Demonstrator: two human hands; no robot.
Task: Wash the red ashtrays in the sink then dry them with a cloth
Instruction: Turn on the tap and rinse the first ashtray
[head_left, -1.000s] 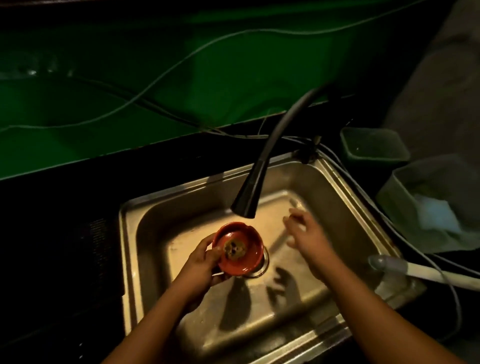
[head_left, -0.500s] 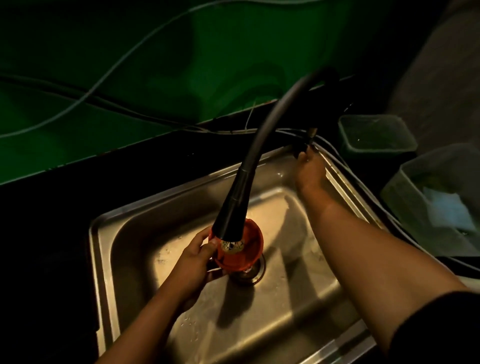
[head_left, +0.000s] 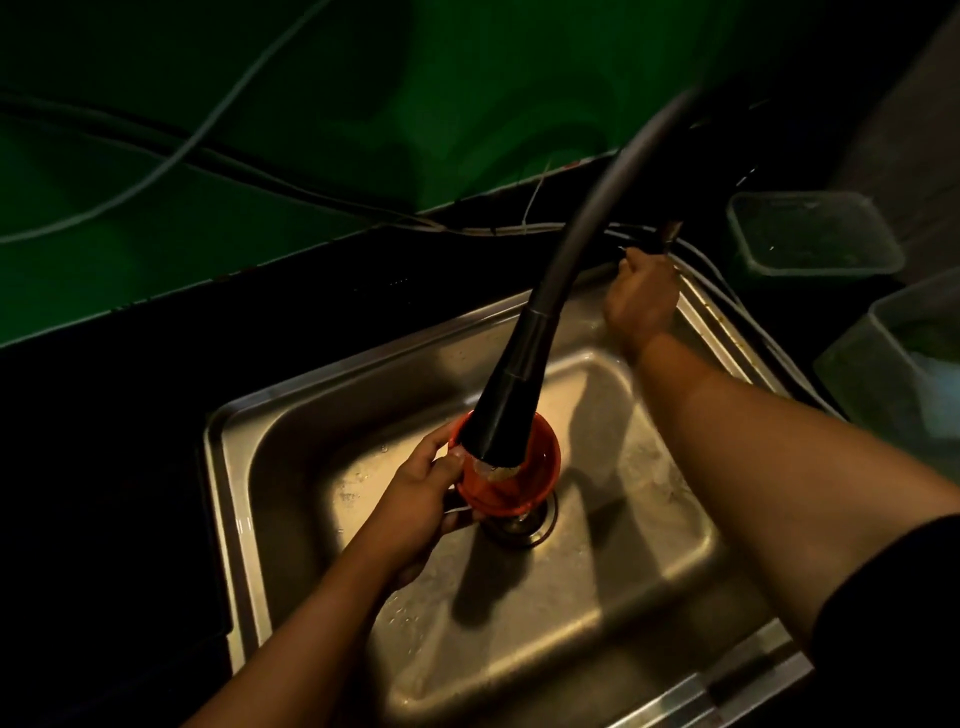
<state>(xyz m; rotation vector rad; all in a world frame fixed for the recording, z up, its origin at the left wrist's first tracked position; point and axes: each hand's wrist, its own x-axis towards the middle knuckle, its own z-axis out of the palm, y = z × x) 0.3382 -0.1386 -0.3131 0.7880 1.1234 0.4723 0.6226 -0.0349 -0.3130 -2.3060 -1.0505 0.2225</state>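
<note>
Dark desk (head_left: 311, 322) with steel sink (head_left: 218, 519) below green wall: gripping red ashtray (head_left: 543, 462) by its rim with left hand (head_left: 421, 499) straight under black tap (head_left: 514, 405), above drain (head_left: 524, 527), to catch water, and reaching with right hand (head_left: 641, 301) to tap base, grasp there impossible to tell.

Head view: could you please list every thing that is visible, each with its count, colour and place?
sink: 1, steel, centre
drain: 1, metal, sink floor
faucet: 1, black, arching from back right over sink
ashtray: 1, red, under faucet spout, above drain
tubs: 2, translucent, right of sink
cables: several, grey and dark, along green wall
counter: 1, black, around sink
left hand: 1, grips ashtray
right hand: 1, at faucet base, grip unclear
</note>
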